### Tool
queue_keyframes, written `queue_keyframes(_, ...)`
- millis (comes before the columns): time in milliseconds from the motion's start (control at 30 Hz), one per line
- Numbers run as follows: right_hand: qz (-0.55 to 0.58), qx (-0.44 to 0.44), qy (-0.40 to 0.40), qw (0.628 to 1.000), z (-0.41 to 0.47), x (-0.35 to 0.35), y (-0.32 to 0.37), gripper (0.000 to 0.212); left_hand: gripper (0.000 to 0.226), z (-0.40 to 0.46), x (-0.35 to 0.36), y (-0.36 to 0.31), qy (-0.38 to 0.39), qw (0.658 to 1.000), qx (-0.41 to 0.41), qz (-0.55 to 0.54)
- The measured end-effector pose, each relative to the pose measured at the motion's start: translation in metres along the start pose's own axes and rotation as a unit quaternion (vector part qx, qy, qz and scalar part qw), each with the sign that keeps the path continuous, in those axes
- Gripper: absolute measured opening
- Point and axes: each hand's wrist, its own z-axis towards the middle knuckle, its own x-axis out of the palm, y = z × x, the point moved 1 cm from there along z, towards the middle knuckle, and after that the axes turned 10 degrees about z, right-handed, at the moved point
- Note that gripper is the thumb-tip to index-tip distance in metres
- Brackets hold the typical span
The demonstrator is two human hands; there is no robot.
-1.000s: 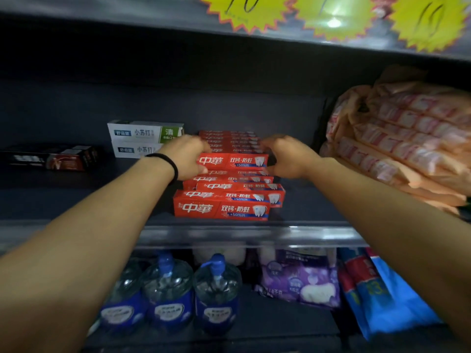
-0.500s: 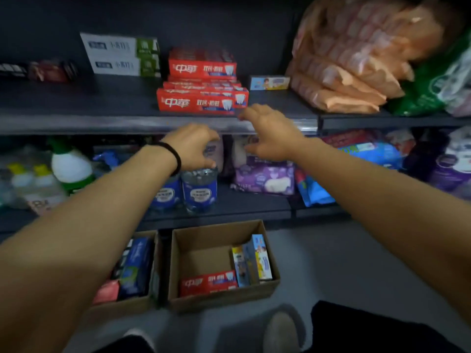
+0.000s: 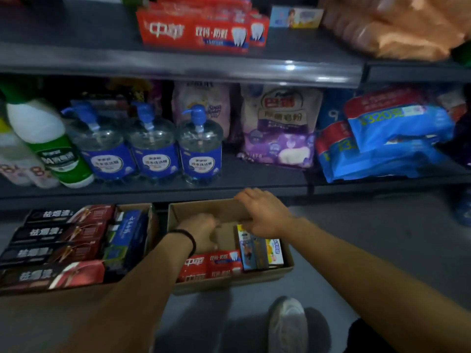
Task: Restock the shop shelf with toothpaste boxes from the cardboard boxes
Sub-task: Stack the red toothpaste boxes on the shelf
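Observation:
A stack of red toothpaste boxes (image 3: 193, 29) lies on the upper shelf (image 3: 178, 67). On the floor below stands an open cardboard box (image 3: 204, 206). It holds red toothpaste boxes (image 3: 211, 264) at its near side and small blue and yellow boxes (image 3: 260, 253) standing upright. My left hand (image 3: 201, 233) is down inside this box with loosely curled fingers and nothing visible in it. My right hand (image 3: 265, 215) hovers over the small upright boxes, fingers relaxed. A second cardboard box (image 3: 137, 207) to the left holds black-and-red toothpaste boxes (image 3: 56, 250).
The lower shelf carries three blue pump bottles (image 3: 153, 149), a green-and-white bottle (image 3: 48, 141), a purple bag (image 3: 280, 128) and blue packs (image 3: 395, 138). Orange packs (image 3: 407, 26) and a small light-blue box (image 3: 295, 17) sit on the upper shelf. My shoe (image 3: 288, 324) is near the cardboard box.
Both hands left the red stack on the upper shelf and dropped down into the cardboard box on the floor. My view tilted downward with them.

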Motion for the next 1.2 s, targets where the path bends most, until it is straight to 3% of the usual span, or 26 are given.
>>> queue_keyframes(233,0.022,0.02,0.07,0.997,0.035,0.076,-0.037,0.066,0.044,0.055,0.092,0.022,0.122,0.992,-0.001,-0.009)
queue_keyframes(667,0.058,0.025,0.114,0.991,0.06,0.129,-0.06,0.07,0.048,0.099,0.137,0.042,0.201,0.978,-0.018,-0.055)
queue_keyframes(1200,0.059,0.025,0.127,0.99,0.053,0.133,-0.059,0.069,0.046,0.087,0.149,0.031,0.201,0.975,-0.023,-0.096)
